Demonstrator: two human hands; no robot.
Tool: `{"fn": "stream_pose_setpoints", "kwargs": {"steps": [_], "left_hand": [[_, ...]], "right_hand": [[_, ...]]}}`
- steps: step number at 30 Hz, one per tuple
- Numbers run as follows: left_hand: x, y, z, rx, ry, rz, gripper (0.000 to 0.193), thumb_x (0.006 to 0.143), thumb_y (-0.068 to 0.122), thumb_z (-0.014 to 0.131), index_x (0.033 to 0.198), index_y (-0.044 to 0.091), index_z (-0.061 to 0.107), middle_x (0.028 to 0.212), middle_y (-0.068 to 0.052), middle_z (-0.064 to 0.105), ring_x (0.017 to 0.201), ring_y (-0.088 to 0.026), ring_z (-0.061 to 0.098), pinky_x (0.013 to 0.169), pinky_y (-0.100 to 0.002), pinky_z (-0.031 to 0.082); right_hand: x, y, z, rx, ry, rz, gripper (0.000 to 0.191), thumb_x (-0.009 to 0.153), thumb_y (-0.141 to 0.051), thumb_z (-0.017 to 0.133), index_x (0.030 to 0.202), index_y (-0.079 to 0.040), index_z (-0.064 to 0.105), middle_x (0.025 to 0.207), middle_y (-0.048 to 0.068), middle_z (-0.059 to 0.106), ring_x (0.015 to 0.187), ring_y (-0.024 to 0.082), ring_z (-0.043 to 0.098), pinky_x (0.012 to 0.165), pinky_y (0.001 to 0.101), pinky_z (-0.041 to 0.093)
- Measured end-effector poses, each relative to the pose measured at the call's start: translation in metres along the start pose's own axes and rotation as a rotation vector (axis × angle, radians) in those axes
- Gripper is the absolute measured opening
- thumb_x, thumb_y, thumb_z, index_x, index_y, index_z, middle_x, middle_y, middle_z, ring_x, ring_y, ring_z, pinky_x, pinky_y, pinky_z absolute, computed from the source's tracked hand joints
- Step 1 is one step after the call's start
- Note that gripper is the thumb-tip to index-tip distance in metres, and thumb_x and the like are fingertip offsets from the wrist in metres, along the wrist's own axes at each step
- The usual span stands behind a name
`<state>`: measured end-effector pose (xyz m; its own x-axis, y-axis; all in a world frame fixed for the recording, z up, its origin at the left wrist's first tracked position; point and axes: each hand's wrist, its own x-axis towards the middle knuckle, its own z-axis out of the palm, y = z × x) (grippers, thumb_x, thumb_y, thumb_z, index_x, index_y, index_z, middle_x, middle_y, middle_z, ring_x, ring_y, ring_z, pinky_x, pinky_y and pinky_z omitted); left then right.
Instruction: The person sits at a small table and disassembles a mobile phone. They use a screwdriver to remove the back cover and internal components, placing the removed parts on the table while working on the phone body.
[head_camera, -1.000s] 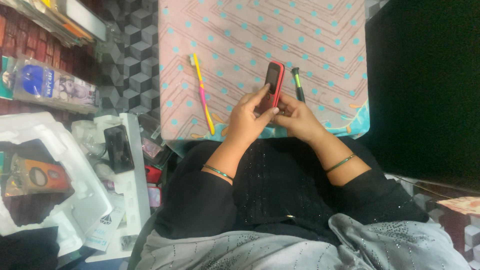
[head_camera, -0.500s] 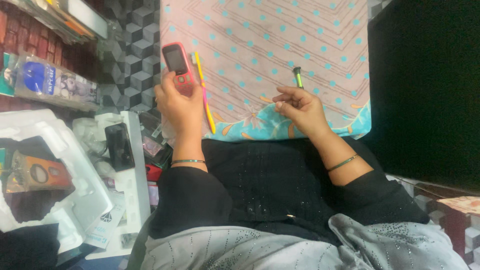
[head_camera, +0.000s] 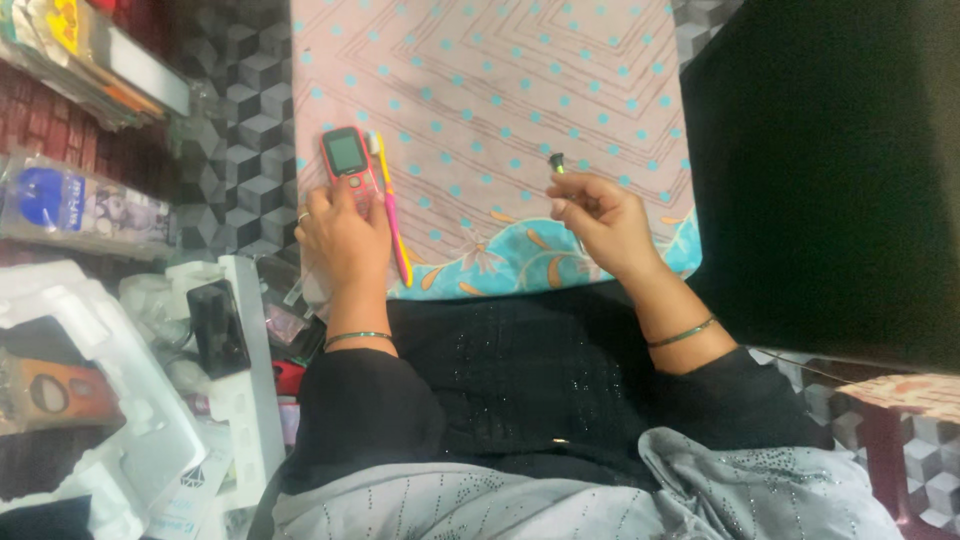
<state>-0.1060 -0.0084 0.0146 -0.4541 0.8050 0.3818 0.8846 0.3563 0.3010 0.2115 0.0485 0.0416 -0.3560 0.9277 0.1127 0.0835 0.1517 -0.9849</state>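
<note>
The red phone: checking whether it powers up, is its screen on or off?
Cannot tell. The red phone lies face up under the left hand; its screen looks pale grey-green, showing nothing readable.
</note>
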Motion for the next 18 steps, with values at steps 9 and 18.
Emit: {"fn": "stream_pose_setpoints", "kwargs": {"steps": [9,18], "left_hand": [[0.000,-0.010,0.023,-0.034,0.039,0.016,0.050,0.088,0.032,0.077,0.134,0.013,0.069,0.141,-0.016,0.055,0.128,-0.041,0.049,0.098,-0.060,0.039],[-0.008,0.048,0.026,-0.042,-0.342,0.486,0.057,0.085,0.048,0.070,0.136,0.024,0.065,0.159,-0.017,0.037,0.150,-0.039,0.023,0.116,-0.070,0.016]], "right_hand": [[-0.101,-0.191,-0.066,-0.663,0.263,-0.346,0.029,0.100,0.009,0.064,0.128,0.005,0.060,0.135,0.021,0.062,0.115,0.022,0.069,0.097,0.0306,0.059],[-0.142,-0.226,-0.099,-1.204,0.512,-0.290,0.030,0.099,0.008,0.064,0.128,0.005,0.059,0.133,0.020,0.062,0.114,0.022,0.069,0.096,0.0315,0.059]]}}
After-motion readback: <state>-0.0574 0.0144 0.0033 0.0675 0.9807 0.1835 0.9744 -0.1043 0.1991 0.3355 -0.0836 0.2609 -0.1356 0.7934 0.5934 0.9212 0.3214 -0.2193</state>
